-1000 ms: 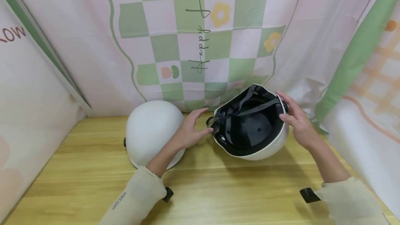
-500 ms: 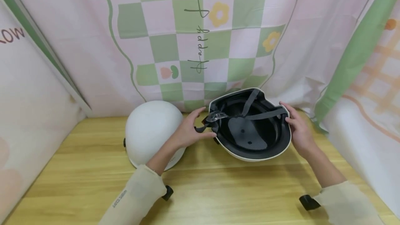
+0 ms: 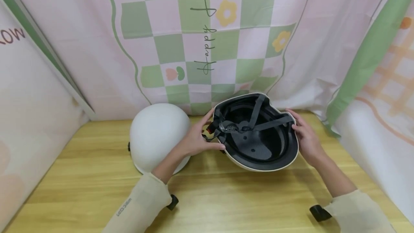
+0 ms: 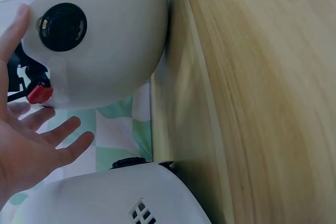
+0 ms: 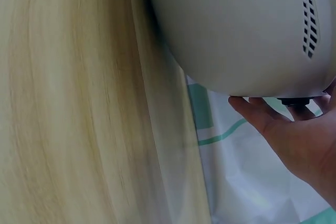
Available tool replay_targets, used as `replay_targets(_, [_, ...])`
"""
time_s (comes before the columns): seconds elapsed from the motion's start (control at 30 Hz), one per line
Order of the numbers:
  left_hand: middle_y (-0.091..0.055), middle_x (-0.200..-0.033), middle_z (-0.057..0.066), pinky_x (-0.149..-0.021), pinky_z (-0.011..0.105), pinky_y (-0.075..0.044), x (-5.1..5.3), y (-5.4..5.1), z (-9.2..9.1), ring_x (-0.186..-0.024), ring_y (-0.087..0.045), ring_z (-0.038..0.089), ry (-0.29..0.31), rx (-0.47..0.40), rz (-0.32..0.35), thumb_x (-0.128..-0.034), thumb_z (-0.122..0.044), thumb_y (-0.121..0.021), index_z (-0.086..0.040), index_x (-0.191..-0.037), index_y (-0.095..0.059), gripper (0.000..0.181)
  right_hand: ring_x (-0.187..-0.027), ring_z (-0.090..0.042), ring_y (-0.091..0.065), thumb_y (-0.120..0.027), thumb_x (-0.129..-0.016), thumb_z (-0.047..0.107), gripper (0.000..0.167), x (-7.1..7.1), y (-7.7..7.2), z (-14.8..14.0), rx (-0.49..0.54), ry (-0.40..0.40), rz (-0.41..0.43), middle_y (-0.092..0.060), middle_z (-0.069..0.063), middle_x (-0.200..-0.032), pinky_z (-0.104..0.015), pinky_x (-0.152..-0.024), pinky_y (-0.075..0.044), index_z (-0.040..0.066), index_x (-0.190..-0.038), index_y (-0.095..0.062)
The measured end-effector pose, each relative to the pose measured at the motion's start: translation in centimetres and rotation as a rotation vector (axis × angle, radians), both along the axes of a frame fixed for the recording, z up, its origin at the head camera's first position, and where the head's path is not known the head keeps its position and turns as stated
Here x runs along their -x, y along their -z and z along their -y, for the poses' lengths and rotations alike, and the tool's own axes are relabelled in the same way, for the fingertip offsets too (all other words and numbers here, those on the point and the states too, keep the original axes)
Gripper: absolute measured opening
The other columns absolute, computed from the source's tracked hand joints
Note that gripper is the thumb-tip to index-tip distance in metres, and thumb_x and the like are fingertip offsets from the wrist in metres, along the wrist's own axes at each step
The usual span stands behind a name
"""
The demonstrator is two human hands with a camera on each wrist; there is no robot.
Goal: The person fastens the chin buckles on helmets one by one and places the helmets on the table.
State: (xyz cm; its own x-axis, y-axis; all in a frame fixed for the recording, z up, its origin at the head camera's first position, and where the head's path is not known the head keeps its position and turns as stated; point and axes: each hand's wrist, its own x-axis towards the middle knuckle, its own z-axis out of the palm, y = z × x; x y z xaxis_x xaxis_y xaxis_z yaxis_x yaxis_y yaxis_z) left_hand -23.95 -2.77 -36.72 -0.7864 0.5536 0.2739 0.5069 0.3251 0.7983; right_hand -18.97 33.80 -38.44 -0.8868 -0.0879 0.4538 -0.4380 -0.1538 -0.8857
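A white helmet (image 3: 268,164) lies upside down on the right part of the table, its black lining and grey straps showing. The right hand (image 3: 308,141) grips its right edge, thumb at the rim, fingers on the shell. At the left edge is the left hand (image 3: 195,137), thumb and a fingertip touching the rim, the other fingers spread in the left wrist view. The red buckle (image 4: 40,94) hangs near that palm. A black round knob (image 4: 63,27) sits on the shell. Another white helmet (image 3: 158,136), dome up, stands behind the left forearm.
Patterned curtains (image 3: 226,46) hang behind the wooden table (image 3: 226,204) and along both sides. Black wrist devices (image 3: 320,213) jut from both sleeves. The dome-up helmet stands close beside the left hand.
The held helmet has turned and lowered, so its lining faces up more. Both hands have shifted with it, and the left thumb and fingertip now meet its rim. The other helmet has not moved.
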Motion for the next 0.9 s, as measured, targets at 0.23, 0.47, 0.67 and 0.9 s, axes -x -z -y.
replay_targets(0.23, [-0.036, -0.166, 0.001, -0.096, 0.047, -0.051, 0.1, 0.0, 0.1, -0.143, -0.047, 0.029, -0.007, -0.028, 0.000, -0.0773, -0.024, -0.093, -0.026, -0.167, -0.020, 0.116, -0.123, 0.003, -0.054, -0.031, -0.110, 0.000, 0.051, 0.2, -0.2, 0.2, -0.082, 0.043, -0.013, -0.060, 0.017, -0.139, -0.011, -0.100, -0.039, 0.026, -0.144, -0.059])
replay_targets(0.47, [-0.024, -0.171, 0.000, -0.111, 0.054, -0.044, 0.3, 0.0, 0.9, -0.148, -0.041, 0.028, 0.024, 0.012, 0.054, -0.0807, -0.038, -0.090, -0.027, -0.168, -0.012, 0.118, -0.114, -0.002, -0.062, -0.032, -0.110, -0.002, 0.049, -0.1, 0.0, 0.3, -0.010, -0.054, 0.026, -0.064, 0.010, -0.135, -0.015, -0.091, -0.052, 0.022, -0.143, -0.059])
replay_targets(0.67, [-0.029, -0.169, 0.000, -0.110, 0.053, -0.044, 0.3, -0.2, 1.1, -0.146, -0.044, 0.026, 0.021, 0.028, 0.024, -0.0806, -0.040, -0.089, -0.025, -0.168, -0.014, 0.116, -0.111, -0.002, -0.063, -0.032, -0.110, -0.001, 0.049, -0.2, 0.1, 0.4, -0.023, -0.043, 0.040, -0.065, 0.010, -0.133, -0.016, -0.089, -0.052, 0.024, -0.141, -0.060])
replay_targets(0.9, [-0.027, -0.170, 0.000, -0.112, 0.054, -0.043, 0.2, -0.5, 1.3, -0.147, -0.043, 0.026, 0.018, 0.060, 0.030, -0.0815, -0.036, -0.088, -0.023, -0.168, -0.012, 0.116, -0.101, 0.002, -0.062, -0.037, -0.110, 0.001, 0.049, -0.1, -0.7, 0.1, -0.183, 0.049, 0.087, -0.066, 0.020, -0.125, -0.014, -0.079, -0.053, 0.035, -0.136, -0.061])
